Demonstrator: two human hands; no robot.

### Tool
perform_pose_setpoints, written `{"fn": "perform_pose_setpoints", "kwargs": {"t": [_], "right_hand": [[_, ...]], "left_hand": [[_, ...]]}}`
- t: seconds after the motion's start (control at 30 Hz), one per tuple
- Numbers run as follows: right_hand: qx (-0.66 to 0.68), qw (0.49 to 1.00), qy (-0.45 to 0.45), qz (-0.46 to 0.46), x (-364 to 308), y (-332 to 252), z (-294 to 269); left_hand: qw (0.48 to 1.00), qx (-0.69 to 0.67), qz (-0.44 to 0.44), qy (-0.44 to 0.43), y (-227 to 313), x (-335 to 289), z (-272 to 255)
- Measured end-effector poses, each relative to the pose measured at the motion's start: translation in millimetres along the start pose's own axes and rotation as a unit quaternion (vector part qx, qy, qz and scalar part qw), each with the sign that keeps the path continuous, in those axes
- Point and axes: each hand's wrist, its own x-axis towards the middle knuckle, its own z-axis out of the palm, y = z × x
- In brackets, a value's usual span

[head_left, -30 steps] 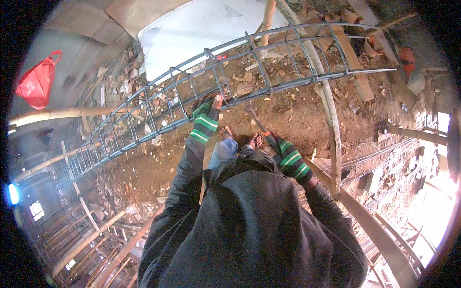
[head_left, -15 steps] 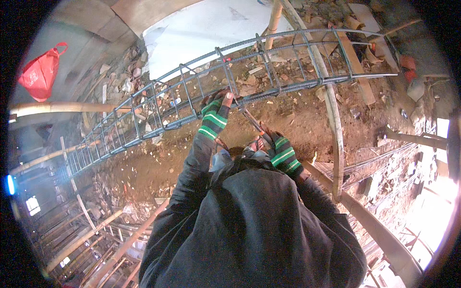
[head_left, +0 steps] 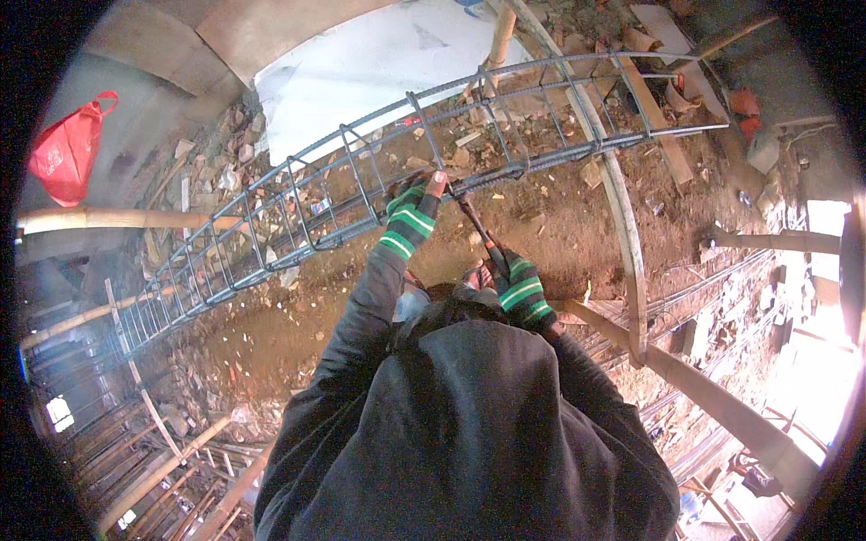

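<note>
Shifted up to the near side of the steel cage (head_left: 559,159) since a second ago: slim tool (head_left: 472,215), gripped in right hand (head_left: 519,288); cage ahead of it, left hand (head_left: 412,214) closed there beside the tool's tip, best kept steady, fingers clear.

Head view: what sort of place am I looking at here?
Most likely a building site: there is a long steel rebar cage, a bamboo pole at the left, and a bare dirt floor with rubble scattered about.
</note>
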Motion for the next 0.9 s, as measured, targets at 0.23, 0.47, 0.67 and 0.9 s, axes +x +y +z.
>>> {"fn": "perform_pose_setpoints", "kwargs": {"t": [0.23,0.47,0.67,0.9], "right_hand": [[0.125,0.981,0.151,-0.002,18.5,-47.9,-27.3],[-0.213,0.946,0.227,-0.09,129.9,-65.6,-46.4],[-0.359,0.888,0.277,-0.077,175.5,-78.6,-33.4],[-0.363,0.879,0.283,-0.123,143.7,-75.0,-23.2]], "left_hand": [[0.985,-0.167,0.003,0.034,0.0,-3.6,-8.0],[0.96,-0.025,0.113,0.256,1.4,-25.0,-41.2],[0.958,-0.129,-0.031,0.253,-31.0,-21.4,-90.2],[0.957,0.125,0.08,0.25,-115.4,12.5,-65.9]]}}
